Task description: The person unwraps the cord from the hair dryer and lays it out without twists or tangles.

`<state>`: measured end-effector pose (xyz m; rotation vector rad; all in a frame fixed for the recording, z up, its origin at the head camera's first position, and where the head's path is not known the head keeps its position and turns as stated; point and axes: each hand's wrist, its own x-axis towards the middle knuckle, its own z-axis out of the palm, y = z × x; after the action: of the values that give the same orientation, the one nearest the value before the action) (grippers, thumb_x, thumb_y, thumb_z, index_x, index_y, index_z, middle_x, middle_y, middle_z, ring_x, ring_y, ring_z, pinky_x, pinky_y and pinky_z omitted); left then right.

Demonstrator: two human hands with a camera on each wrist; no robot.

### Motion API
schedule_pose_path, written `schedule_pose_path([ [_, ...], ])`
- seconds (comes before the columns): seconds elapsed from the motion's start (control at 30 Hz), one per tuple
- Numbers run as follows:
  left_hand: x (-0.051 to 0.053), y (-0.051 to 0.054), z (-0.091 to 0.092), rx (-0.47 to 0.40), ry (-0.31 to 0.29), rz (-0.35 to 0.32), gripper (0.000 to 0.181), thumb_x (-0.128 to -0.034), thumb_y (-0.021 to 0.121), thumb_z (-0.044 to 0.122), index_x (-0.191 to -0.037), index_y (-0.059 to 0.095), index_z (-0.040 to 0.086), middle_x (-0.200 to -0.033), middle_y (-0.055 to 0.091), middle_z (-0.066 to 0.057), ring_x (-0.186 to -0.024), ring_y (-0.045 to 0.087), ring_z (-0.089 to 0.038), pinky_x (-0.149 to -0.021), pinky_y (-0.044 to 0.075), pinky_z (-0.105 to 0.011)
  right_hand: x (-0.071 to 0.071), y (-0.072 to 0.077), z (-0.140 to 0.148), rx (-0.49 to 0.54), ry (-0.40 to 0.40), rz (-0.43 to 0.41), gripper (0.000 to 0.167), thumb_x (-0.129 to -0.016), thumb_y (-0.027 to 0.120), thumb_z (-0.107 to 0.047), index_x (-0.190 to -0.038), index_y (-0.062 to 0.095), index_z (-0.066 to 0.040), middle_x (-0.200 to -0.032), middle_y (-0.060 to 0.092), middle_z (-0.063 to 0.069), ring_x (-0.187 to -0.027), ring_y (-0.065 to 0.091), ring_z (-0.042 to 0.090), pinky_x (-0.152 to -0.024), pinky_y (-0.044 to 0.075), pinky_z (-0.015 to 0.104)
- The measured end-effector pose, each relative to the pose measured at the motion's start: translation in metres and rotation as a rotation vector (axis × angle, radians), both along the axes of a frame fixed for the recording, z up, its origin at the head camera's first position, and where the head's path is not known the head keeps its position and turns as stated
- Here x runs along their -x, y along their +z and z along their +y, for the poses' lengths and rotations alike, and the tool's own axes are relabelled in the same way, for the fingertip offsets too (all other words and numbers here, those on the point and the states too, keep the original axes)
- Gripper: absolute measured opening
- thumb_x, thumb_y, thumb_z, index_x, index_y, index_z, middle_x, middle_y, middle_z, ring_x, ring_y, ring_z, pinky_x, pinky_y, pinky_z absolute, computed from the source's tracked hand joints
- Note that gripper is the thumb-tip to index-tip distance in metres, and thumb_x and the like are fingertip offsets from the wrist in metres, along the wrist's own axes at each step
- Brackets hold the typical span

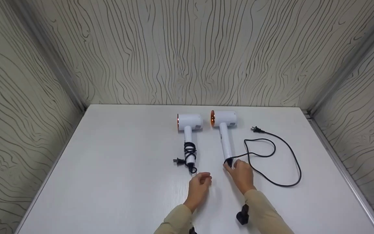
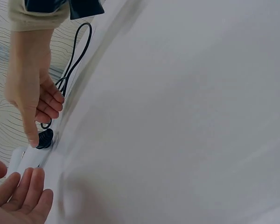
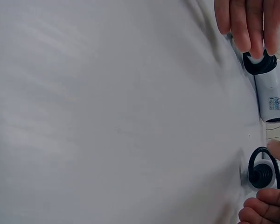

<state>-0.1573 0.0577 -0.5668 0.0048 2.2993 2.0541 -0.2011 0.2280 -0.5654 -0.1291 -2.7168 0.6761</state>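
Two white hair dryers lie on the white table. The left hair dryer [image 1: 190, 122] has its black cord [image 1: 190, 149] wound about the handle, with its plug sticking out to the left. My left hand [image 1: 199, 188] is just below that handle's end, fingers loosely bent and holding nothing. At the foot of the right hair dryer [image 1: 225, 139], my right hand [image 1: 243, 175] pinches the black cord [image 3: 257, 156] where it leaves the handle. The thumb touches the cord's bend, while the fingers partly hide the rest. From there, the loose cord [image 1: 299, 162] loops out to the right.
The loose cord's plug [image 1: 257, 129] lies to the right of the right dryer's head. Wood-grain patterned panels [image 1: 187, 58] stand behind the table [image 1: 115, 169] and on both sides. Black straps with small devices [image 1: 243, 214] sit on the sleeves.
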Motion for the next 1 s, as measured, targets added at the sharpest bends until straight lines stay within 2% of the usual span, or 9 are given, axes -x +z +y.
schedule_pose_path([
  [0.23, 0.002, 0.001, -0.001, 0.035, 0.013, -0.018, 0.025, -0.0896, 0.058, 0.006, -0.108, 0.064, -0.009, -0.101, 0.072, -0.020, -0.088, 0.069, -0.020, -0.074, 0.053, -0.016, 0.000, 0.000, -0.007, -0.002, -0.037, -0.079, 0.041, -0.075, 0.080, -0.031, -0.070, 0.058, 0.003, -0.067, 0.061, 0.016, -0.060, 0.057, 0.025, -0.055, 0.045, 0.039],
  [0.43, 0.003, 0.002, -0.001, 0.011, 0.033, -0.012, 0.025, -0.0883, 0.058, 0.005, -0.107, 0.064, -0.010, -0.100, 0.071, -0.021, -0.088, 0.070, -0.023, -0.074, 0.054, -0.018, 0.002, -0.002, -0.012, 0.022, -0.066, -0.119, 0.044, -0.074, 0.081, -0.030, -0.080, 0.062, 0.008, -0.075, 0.065, 0.021, -0.068, 0.063, 0.031, -0.062, 0.050, 0.045],
  [0.57, 0.001, 0.002, -0.002, 0.000, 0.033, -0.013, 0.025, -0.0890, 0.057, 0.005, -0.108, 0.063, -0.010, -0.101, 0.071, -0.021, -0.089, 0.070, -0.024, -0.075, 0.055, -0.019, 0.004, -0.002, -0.012, 0.042, -0.083, -0.157, 0.042, -0.075, 0.080, -0.028, -0.083, 0.063, 0.010, -0.078, 0.067, 0.024, -0.072, 0.065, 0.033, -0.064, 0.052, 0.045],
  [0.67, 0.001, 0.002, -0.002, 0.004, 0.027, -0.018, 0.025, -0.0896, 0.057, 0.006, -0.108, 0.064, -0.009, -0.102, 0.071, -0.021, -0.091, 0.070, -0.024, -0.077, 0.056, -0.020, 0.005, -0.001, -0.011, 0.061, -0.091, -0.159, 0.036, -0.077, 0.078, -0.024, -0.080, 0.063, 0.009, -0.076, 0.067, 0.024, -0.068, 0.065, 0.031, -0.061, 0.052, 0.043],
  [0.83, 0.001, 0.000, -0.002, 0.003, 0.022, -0.019, 0.024, -0.0893, 0.058, 0.005, -0.107, 0.064, -0.009, -0.101, 0.071, -0.021, -0.089, 0.070, -0.023, -0.074, 0.053, -0.016, 0.005, 0.004, -0.010, 0.196, -0.104, -0.201, 0.028, -0.078, 0.073, -0.019, -0.069, 0.064, 0.006, -0.068, 0.068, 0.019, -0.060, 0.057, 0.022, -0.053, 0.045, 0.032],
  [0.93, 0.001, -0.001, -0.001, -0.014, 0.023, -0.001, 0.023, -0.0886, 0.058, 0.003, -0.106, 0.064, -0.011, -0.098, 0.072, -0.023, -0.087, 0.071, -0.024, -0.072, 0.053, -0.016, 0.004, 0.009, -0.006, 0.308, -0.118, -0.280, 0.027, -0.080, 0.070, -0.018, -0.075, 0.069, 0.008, -0.074, 0.071, 0.020, -0.064, 0.059, 0.021, -0.055, 0.045, 0.027],
  [1.0, 0.001, 0.000, 0.000, -0.025, 0.024, 0.005, 0.023, -0.0883, 0.058, 0.002, -0.105, 0.064, -0.012, -0.098, 0.071, -0.023, -0.086, 0.071, -0.025, -0.071, 0.053, -0.016, 0.005, 0.012, -0.004, 0.424, -0.126, -0.349, 0.028, -0.083, 0.068, -0.017, -0.084, 0.070, 0.010, -0.075, 0.071, 0.019, -0.064, 0.061, 0.018, -0.055, 0.047, 0.024],
])
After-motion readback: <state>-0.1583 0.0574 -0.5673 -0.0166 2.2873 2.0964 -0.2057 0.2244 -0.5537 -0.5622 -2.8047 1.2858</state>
